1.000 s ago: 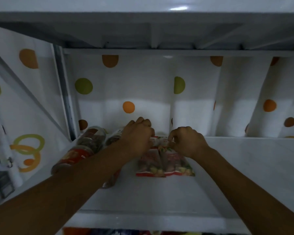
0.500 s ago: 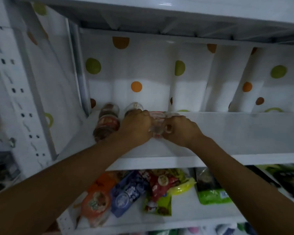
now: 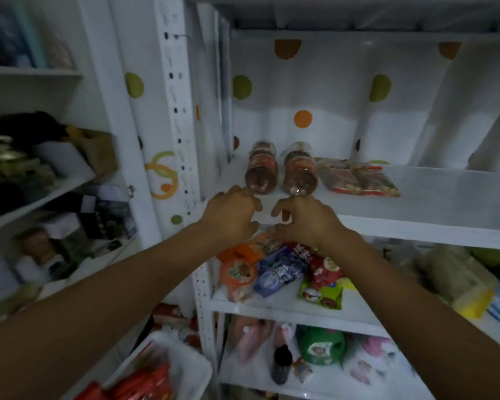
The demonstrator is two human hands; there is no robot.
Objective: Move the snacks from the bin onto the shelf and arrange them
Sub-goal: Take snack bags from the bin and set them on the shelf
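On the white upper shelf (image 3: 416, 209) lie two clear snack jars (image 3: 261, 171) (image 3: 300, 174) side by side on their sides, and right of them two flat red snack packets (image 3: 358, 179). My left hand (image 3: 231, 215) and my right hand (image 3: 303, 220) hover just in front of the shelf's front edge, below the jars, fingers curled apart and holding nothing. A white bin (image 3: 185, 368) with red snack packs (image 3: 145, 382) stands low at the bottom left.
The shelf below carries orange, blue, red and green snack bags (image 3: 272, 272). A lower shelf holds more bags and a dark bottle (image 3: 282, 368). A perforated white upright (image 3: 179, 116) and a cluttered side shelf (image 3: 41, 180) stand to the left. A dotted curtain (image 3: 329, 96) backs the shelf.
Both hands let go of the packets at the shelf's back and drew back to its front edge. The view pulled away and tilted down, bringing the lower shelves and the bin into sight.
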